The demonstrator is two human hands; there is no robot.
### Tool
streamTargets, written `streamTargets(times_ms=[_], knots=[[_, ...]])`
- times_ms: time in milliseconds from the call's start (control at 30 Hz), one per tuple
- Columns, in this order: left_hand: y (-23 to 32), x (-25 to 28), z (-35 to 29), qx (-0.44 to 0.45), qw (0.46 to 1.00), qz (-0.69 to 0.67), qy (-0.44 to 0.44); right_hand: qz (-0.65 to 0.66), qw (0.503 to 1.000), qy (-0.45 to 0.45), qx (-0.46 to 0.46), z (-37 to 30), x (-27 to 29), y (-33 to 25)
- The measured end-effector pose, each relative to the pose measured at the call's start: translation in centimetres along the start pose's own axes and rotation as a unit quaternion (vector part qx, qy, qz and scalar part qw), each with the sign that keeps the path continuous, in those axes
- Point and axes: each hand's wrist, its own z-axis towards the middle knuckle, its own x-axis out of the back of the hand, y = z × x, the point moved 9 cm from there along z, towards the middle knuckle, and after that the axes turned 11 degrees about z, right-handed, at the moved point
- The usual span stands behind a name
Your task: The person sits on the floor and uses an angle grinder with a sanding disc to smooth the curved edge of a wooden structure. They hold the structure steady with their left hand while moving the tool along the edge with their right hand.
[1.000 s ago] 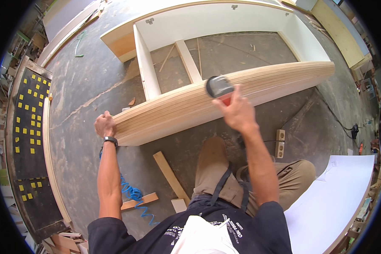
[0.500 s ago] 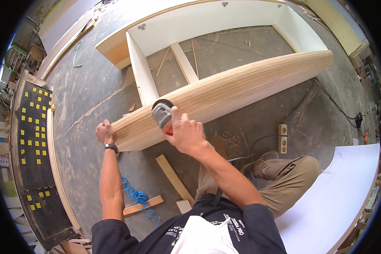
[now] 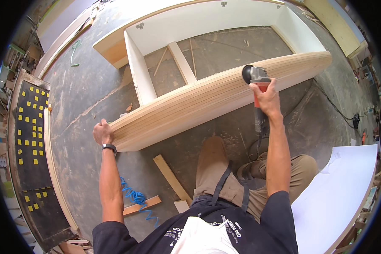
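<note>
My right hand (image 3: 268,98) grips the red and grey body of an angle grinder (image 3: 259,82). Its round black disc (image 3: 247,75) rests on or just above the slatted wooden face of a long cabinet panel (image 3: 199,98), right of the panel's middle. At the panel's left end, my left hand (image 3: 103,132) is closed over the corner, its fingers partly hidden. The panel forms the near side of a white cabinet frame (image 3: 207,27) lying on the floor.
A coiled blue air hose (image 3: 135,197) lies by a short wood strip (image 3: 143,205) and a longer board (image 3: 171,178). Dark cables (image 3: 334,101) cross the floor at right. A white sheet (image 3: 338,194) lies lower right. A black board with yellow squares (image 3: 31,135) stands left.
My right hand has carried the angle grinder rightward along the slatted panel, from near its left end to past its middle. My left hand stays at the left corner.
</note>
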Motion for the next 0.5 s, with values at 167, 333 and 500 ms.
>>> streamTargets(times_ms=[167,333,500], knots=[[0.0,0.2,0.1,-0.011,1.0,-0.003,0.004,0.055,0.998,0.004,0.019,-0.5,0.1,0.3],[0.1,0.9,-0.7,0.008,1.0,0.003,-0.002,-0.009,0.993,-0.112,0.028,-7.3,-7.4,-6.9],[-0.6,-0.5,0.7,-0.005,1.0,-0.002,0.0,-0.042,0.974,-0.198,0.106,-15.2,-16.0,-13.3]])
